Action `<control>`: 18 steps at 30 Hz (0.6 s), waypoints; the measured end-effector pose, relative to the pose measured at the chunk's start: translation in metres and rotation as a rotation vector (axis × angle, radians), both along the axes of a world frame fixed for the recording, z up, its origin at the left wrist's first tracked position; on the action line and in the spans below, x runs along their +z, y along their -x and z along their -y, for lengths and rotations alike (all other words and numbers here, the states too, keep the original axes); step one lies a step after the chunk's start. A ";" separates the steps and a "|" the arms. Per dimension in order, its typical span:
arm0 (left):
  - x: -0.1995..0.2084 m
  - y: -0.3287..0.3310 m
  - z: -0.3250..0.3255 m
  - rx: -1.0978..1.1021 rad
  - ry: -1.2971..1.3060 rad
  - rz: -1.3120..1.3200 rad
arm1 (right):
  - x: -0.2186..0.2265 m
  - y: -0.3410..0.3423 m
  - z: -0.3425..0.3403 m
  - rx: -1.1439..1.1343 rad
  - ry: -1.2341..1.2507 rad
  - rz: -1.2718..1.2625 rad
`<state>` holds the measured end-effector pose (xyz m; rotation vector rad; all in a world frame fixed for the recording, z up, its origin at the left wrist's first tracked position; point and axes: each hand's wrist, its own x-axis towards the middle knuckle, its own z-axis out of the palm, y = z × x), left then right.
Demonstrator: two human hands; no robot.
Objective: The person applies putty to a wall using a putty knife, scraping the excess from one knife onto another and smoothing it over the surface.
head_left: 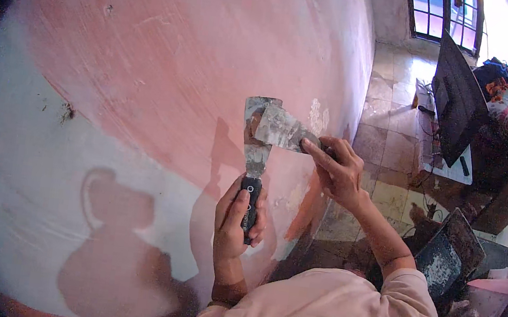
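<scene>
Centre frame: left hand (231,221) grips scraper (256,160); right hand (342,172) pinches second scraper (285,129) across it. Step, apparently: wiping off residue (255,122). Next move probably calls for steady, flat contact.

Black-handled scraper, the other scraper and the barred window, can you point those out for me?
Black-handled scraper (257,156): head view, lower part of its blade.
Other scraper (283,130): head view, middle of its blade.
Barred window (434,24): head view, left-hand panes.
</scene>
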<state>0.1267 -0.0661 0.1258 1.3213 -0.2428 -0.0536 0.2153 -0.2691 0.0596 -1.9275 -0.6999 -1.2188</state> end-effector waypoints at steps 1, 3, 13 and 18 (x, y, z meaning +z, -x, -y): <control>0.001 0.000 0.000 0.000 0.002 0.000 | -0.002 -0.001 0.000 0.000 0.002 0.000; 0.002 0.000 -0.001 0.009 0.078 -0.015 | -0.008 -0.002 -0.001 0.069 -0.001 -0.043; 0.001 -0.011 0.001 0.083 -0.104 0.032 | -0.035 0.002 0.045 0.118 0.019 -0.322; -0.008 -0.017 -0.006 0.092 -0.224 0.016 | 0.016 0.008 0.066 0.288 -0.328 -0.553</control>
